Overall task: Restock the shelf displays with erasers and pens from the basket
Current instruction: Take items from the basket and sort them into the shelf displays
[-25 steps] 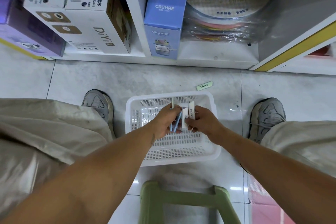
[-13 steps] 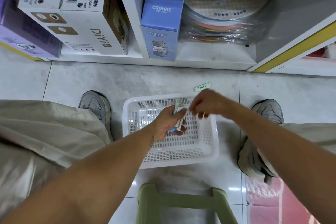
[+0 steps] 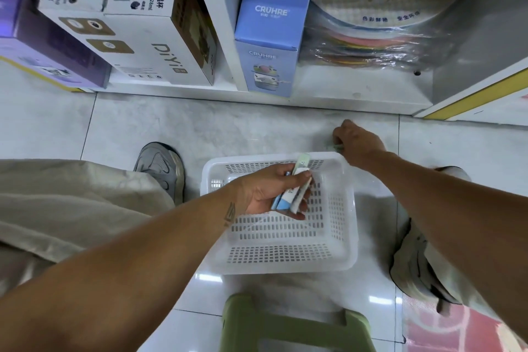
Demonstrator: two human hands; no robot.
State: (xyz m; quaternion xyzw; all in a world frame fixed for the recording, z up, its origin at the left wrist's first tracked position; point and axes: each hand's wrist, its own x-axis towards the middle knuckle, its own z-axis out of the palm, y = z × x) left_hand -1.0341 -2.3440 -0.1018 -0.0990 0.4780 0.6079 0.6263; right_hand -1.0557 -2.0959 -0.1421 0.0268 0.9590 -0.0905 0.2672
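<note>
Over the basket (image 3: pixel 347 226), left hand (image 3: pixel 265 194) grips erasers (image 3: pixel 294 191).

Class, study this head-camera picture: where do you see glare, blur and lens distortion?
Head view: glare patches on the glossy floor beside the basket and on the plastic wrap; the right hand is softly motion-blurred; wide-angle distortion tilts and bows the shelf edges.

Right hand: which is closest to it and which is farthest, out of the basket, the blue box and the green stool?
From the right hand:
1. Basket, just below it on the floor.
2. Blue box, up left on the shelf.
3. Green stool, at the bottom edge, past the basket.
</note>
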